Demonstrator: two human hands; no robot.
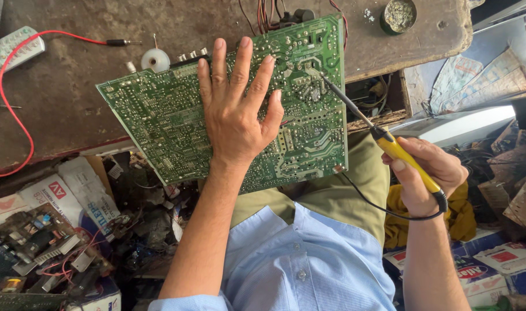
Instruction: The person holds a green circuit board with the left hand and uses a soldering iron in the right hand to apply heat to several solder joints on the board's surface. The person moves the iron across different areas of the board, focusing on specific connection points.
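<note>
On the worn brown workbench (73, 98), a large green circuit board (165, 115) is lying solder side up, tilted so that its near edge is hanging over the bench's front and reaching above the person's lap. The left hand (237, 115) is pressing flat on the middle of the board, fingers spread open and palm down, gripping nothing. The right hand (427, 178) is closing around the yellow handle of a soldering iron (389, 144), whose thin dark shaft is slanting up and to the left until its tip is touching the board near the upper right corner. A black cord is looping from the handle's rear end below the wrist and running back under the board's near right corner. Beyond the board, a bundle of red and black wires (266, 14) is trailing off its far edge, and a small round tin (399, 15) with greyish contents is sitting near the bench's right end. A white spool (155, 60) is resting just beside the board's upper left edge, and a red lead with a black probe (73, 37) is curving across the left part of the bench. Below the bench on the left, another circuit board (38, 242) with red wires is lying among printed cartons.
</note>
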